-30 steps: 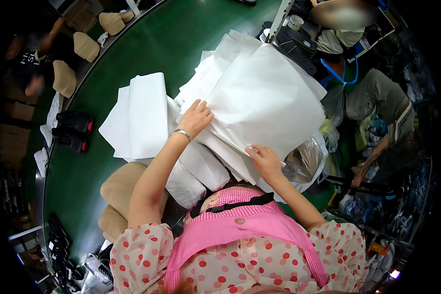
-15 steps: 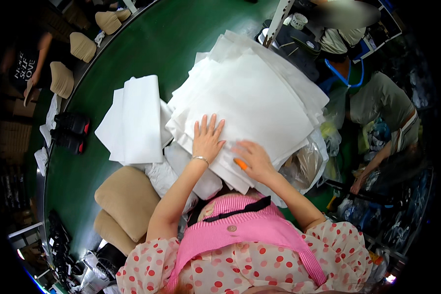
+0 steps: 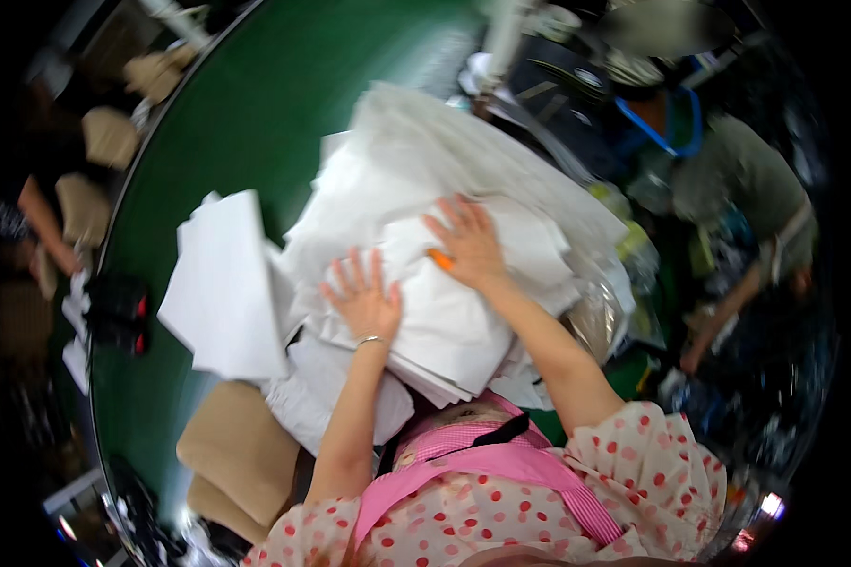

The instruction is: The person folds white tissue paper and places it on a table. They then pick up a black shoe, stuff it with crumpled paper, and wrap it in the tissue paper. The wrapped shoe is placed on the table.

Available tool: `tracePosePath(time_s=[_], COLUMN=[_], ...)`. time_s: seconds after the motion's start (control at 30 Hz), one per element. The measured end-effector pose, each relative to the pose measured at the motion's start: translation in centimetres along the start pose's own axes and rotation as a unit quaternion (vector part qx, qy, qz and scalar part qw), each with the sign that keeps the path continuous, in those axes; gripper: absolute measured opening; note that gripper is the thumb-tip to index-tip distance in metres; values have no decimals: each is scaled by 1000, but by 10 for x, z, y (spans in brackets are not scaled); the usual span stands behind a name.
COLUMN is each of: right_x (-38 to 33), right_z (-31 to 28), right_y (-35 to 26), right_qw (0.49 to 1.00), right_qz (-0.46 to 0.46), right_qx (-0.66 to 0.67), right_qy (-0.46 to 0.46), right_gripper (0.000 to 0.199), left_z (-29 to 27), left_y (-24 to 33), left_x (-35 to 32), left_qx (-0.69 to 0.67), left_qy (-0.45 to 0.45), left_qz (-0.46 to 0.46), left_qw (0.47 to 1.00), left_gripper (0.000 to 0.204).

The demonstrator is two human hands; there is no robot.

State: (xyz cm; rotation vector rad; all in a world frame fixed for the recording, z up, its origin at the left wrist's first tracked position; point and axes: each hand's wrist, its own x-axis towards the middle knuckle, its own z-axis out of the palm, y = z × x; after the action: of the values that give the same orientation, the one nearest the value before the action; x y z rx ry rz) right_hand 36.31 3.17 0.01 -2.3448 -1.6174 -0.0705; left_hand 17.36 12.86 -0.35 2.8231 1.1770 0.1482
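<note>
Across the smooth green table (image 3: 227,123), in the head view, a broad pile of thin white sheets (image 3: 387,180) is lying before the person; the left hand (image 3: 364,302) and right hand (image 3: 468,244) are resting palm-down on it, fingers spreading. Its edges are fanning unevenly, so it is seeming only partly ordered. One corner is pointing away; its squarish outline is giving no clear long axis.

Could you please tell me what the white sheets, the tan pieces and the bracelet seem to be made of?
White sheets: probably thin matte paper, judging by the soft creases and layered edges. Tan pieces: perhaps card or foam, dull and evenly coloured; blur leaves it open. Bracelet: likely polished metal, from its silvery glint.
</note>
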Motion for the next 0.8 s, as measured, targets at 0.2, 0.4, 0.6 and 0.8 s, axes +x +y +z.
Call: tracePosePath(time_s=[0.2, 0.4, 0.6, 0.8], right_x=[1, 7, 13, 3], right_z=[6, -7, -11, -19], right_y=[-7, -22, -33, -45], right_qw=[998, 998, 998, 999], right_qz=[-32, -42, -41, -19], right_qx=[-40, -35, -44, -35], right_qy=[36, 42, 18, 10], right_gripper=[56, 55, 52, 44], left_z=[-4, -51, -32, -28], left_y=[-11, -76, -229, -283], left_x=[-2, 13, -1, -12], left_qx=[-92, -118, 44, -74], left_qy=[26, 129, 106, -187], left_qz=[10, 52, -400, -533], left_qw=[995, 983, 910, 822], left_gripper=[64, 52, 62, 71])
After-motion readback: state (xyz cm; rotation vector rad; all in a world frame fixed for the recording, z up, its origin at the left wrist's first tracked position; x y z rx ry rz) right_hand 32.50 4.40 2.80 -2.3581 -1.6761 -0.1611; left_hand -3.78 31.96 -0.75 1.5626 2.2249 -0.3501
